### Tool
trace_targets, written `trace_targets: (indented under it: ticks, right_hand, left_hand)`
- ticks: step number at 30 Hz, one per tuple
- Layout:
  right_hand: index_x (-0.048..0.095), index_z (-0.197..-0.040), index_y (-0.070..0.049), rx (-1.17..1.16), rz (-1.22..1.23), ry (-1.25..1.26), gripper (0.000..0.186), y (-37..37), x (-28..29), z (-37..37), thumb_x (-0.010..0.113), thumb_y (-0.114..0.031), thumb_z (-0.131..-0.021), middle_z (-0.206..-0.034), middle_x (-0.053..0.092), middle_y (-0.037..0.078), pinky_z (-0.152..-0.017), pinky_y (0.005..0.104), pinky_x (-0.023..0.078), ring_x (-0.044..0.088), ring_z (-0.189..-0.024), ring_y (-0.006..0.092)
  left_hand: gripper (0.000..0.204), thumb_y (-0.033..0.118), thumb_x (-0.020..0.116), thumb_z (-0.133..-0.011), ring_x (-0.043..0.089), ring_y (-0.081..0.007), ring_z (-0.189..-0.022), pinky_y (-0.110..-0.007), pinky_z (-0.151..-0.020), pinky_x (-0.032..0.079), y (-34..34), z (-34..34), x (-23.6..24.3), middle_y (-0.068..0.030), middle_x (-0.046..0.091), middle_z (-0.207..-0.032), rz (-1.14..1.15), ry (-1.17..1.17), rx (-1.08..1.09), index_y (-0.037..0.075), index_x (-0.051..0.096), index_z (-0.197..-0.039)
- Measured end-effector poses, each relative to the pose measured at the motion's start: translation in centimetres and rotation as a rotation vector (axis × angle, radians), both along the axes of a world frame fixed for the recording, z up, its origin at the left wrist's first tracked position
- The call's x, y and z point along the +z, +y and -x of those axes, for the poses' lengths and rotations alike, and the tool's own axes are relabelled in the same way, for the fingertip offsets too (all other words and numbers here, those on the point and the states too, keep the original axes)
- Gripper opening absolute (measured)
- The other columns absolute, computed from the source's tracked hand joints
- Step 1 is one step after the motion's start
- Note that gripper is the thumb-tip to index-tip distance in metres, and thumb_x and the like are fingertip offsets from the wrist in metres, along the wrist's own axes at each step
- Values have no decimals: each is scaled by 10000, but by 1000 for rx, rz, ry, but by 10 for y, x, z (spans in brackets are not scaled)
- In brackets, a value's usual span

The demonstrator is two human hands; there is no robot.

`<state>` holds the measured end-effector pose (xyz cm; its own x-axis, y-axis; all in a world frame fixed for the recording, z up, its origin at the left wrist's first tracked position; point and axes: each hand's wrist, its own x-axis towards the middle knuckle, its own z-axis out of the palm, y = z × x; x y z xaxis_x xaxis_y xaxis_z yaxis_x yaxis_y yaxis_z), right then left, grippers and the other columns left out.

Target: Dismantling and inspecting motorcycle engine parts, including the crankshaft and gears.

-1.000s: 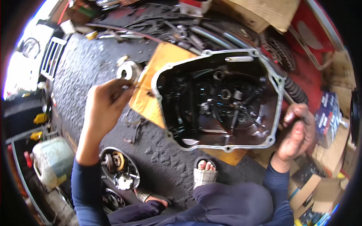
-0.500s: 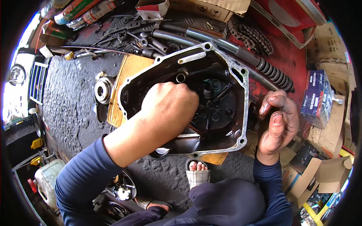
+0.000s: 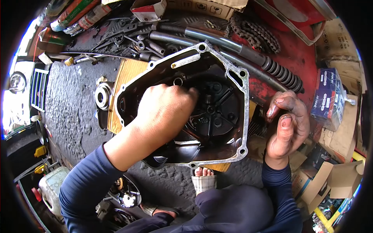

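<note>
A large metal engine cover, its hollow side up and dark with oil, lies over a wooden board. My left hand reaches into the cover with the fingers closed, knuckles up. Its fingertips are hidden below it, so I cannot make out what they grip. Just beyond the knuckles a small metal ring shows inside the cover. Off the cover's right side, my right hand is raised with curled fingers and a gap between thumb and forefinger. Nothing shows in it, and its fingertips are stained dark.
Fork tubes with a coil spring lie beyond the cover, near a chain. Loose tools and sockets lie at the far left. A round metal part sits left of the board. Blue boxes and cartons stand at right.
The engine cover and my left hand appear shifted slightly left together, along with the far parts. My right hand keeps its place and pose.
</note>
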<state>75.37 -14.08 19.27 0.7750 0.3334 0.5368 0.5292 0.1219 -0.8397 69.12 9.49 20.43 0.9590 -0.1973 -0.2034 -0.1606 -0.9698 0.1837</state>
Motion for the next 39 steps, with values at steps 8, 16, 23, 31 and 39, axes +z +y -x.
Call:
trace_targets:
  ticks: [8, 16, 23, 31, 39]
  right_hand:
    - [585, -1018, 64, -4, -8, 4, 289, -3, 1, 1, 570, -194, -888, -800, 553, 103, -565, 224, 421, 509, -672, 122]
    - [581, -1050, 37, -6, 11, 8, 312, -4, 6, 3, 560, -248, -922, -794, 545, 99, -550, 220, 401, 490, -656, 114]
    - [581, -1080, 28, -39, -14, 3, 329, 1, 8, 11, 525, -259, -930, -790, 508, 92, -546, 249, 346, 459, -668, 151]
    - [538, -1115, 115, 70, -88, 26, 386, -37, 27, -5, 384, -212, -980, -860, 479, 147, -672, 334, 346, 397, -745, 215]
    - [547, -1113, 123, 90, -39, -18, 376, -2, 41, 21, 393, -190, -972, -846, 480, 132, -673, 338, 336, 394, -740, 209]
  left_hand:
    - [116, 91, 535, -836, 682, -313, -640, -409, -554, 543, -3, -1, -4, -138, 652, -662, -28, -52, 9, 34, 621, -888]
    - [227, 115, 805, -703, 568, -145, -543, -309, -544, 455, 15, 17, 21, -101, 632, -645, 566, 61, 337, 19, 694, -876]
    - [224, 138, 762, -816, 389, 1, -538, -197, -460, 257, 73, 124, 51, 39, 566, -672, 1686, 262, 908, -2, 658, -957]
    - [261, 183, 802, -757, 539, -54, -646, -242, -588, 436, 142, 334, 28, 9, 613, -694, 913, 346, 1118, -12, 658, -854]
    - [305, 315, 787, -722, 643, -292, -710, -388, -679, 486, 142, 454, -81, -154, 657, -754, 354, 353, 1126, 40, 684, -803]
